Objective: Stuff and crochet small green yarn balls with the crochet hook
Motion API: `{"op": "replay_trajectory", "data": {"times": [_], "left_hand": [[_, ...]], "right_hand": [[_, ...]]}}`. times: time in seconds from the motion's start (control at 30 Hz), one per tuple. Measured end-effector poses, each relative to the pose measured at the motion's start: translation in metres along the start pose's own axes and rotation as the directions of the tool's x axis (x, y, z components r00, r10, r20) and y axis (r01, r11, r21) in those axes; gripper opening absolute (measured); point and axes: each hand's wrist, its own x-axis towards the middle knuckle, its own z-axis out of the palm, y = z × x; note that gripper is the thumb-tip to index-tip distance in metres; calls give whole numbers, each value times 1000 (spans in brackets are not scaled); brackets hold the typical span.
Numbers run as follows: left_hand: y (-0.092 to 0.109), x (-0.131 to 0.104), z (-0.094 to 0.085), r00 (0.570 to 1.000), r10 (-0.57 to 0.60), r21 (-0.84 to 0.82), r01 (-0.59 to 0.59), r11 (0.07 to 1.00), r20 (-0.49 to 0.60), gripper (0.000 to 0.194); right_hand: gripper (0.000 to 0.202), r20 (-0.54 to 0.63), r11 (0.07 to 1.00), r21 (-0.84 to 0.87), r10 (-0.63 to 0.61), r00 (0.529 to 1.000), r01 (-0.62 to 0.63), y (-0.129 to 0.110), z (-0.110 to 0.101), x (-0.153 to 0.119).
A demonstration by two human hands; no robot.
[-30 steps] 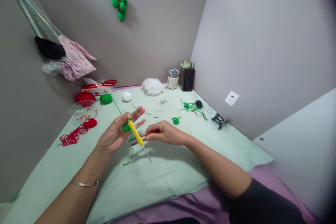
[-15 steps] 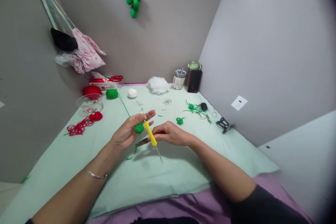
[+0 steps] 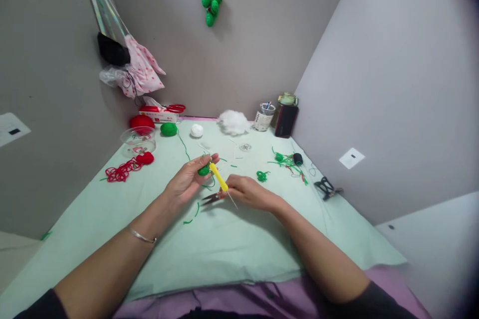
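Note:
My left hand (image 3: 184, 180) is closed around a small green crocheted ball (image 3: 204, 170). Between the same fingers it holds a crochet hook with a yellow handle (image 3: 219, 177), whose thin metal shaft slants down to the right. A green yarn tail hangs near the ball. Thread snips (image 3: 210, 200) are in my right hand (image 3: 247, 191), with their dark blades parted and pointing left, just below the ball. Two short green yarn snippets (image 3: 197, 209) are left of the blade tips. The fingers of my right hand are partly hidden behind the hook.
A green yarn ball (image 3: 168, 129), tangled red yarn (image 3: 121, 170) and a clear plastic bowl (image 3: 130, 145) are at left. White stuffing (image 3: 234, 122), a pen tin (image 3: 264, 117) and a phone (image 3: 286, 121) stand at the back. Green yarn scraps (image 3: 288, 159) and a black clip (image 3: 326, 188) lie right.
The hanging green strand at the blades is now severed, and a loose piece is below left of them. The snips' blades have parted. My view has shifted slightly left.

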Motion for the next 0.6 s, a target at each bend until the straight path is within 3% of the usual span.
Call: {"op": "replay_trajectory", "data": {"times": [0.07,0.13,0.27,0.33,0.47,0.6], "left_hand": [[-3,-2,3,1000,8,26,-8,1000,-9,18],[-9,-5,8,1000,21,65,-20,998,-8,22],[-22,-9,12,999,32,166,-31,986,-2,27],[-28,-8,11,1000,30,210,-29,977,1,31],[-32,-3,6,1000,8,287,-15,958,24,34],[-32,0,4,999,-25,360,10,933,37,31]], "right_hand": [[54,-113,999,52,-6,994,12,3,-4,1],[64,-119,987,161,3,993,17,1,-5,1],[51,87,845,527,54,995,-92,-5,3,1],[44,119,792,592,100,988,-151,-5,8,3],[39,-42,749,653,186,982,-114,4,8,9],[39,-218,723,690,238,946,-24,12,-8,9]]}}
